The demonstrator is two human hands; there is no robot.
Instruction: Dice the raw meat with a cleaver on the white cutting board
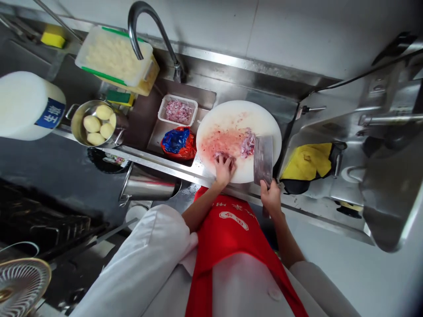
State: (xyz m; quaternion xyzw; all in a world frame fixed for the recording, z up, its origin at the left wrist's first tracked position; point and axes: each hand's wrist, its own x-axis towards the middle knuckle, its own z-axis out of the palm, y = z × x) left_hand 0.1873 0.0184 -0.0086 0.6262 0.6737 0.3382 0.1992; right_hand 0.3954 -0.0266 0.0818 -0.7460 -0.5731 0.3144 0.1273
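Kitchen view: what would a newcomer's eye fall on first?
Probably the bright red apron at bottom centre. Above it, the round white cutting board shows reddish stains, with the right hand holding a broad cleaver over its right side. A yellow cloth stands out farther right.

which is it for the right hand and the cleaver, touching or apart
Touching. The head view shows the right hand closed around the cleaver at its handle end, the blade extending beyond the hand.
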